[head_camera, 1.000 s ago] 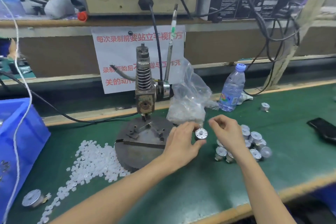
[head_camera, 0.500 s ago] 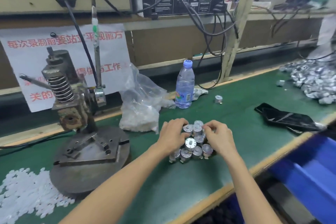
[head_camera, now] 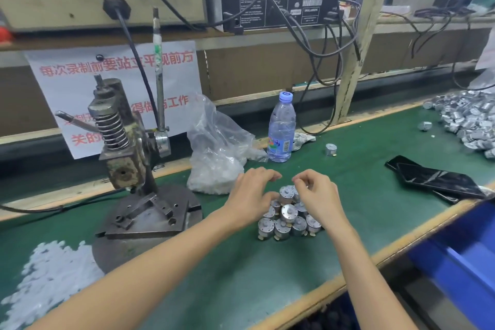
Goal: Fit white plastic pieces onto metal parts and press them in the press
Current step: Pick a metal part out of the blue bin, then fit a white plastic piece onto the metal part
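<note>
Left hand (head_camera: pixel 250 195) no longer holds a part, its fingers loosely curled and empty beside the metal parts (head_camera: pixel 288 215) clustered at frame centre; right hand (head_camera: pixel 320 197) grip cannot be told; press (head_camera: pixel 126 147), left of frame, appears due its next part.

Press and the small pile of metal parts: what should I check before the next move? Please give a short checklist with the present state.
1. Fixture plate of the press has no metal part on it: ok.
2. Lever stands upright and the ram is raised off the plate: ok.
3. White plastic pieces lie on the mat left of the press: ok.
4. Metal parts are gathered in one cluster between both hands: ok.
5. Left hand or right hand has one single part picked out: cannot tell, the curled fingers hide it.
</note>
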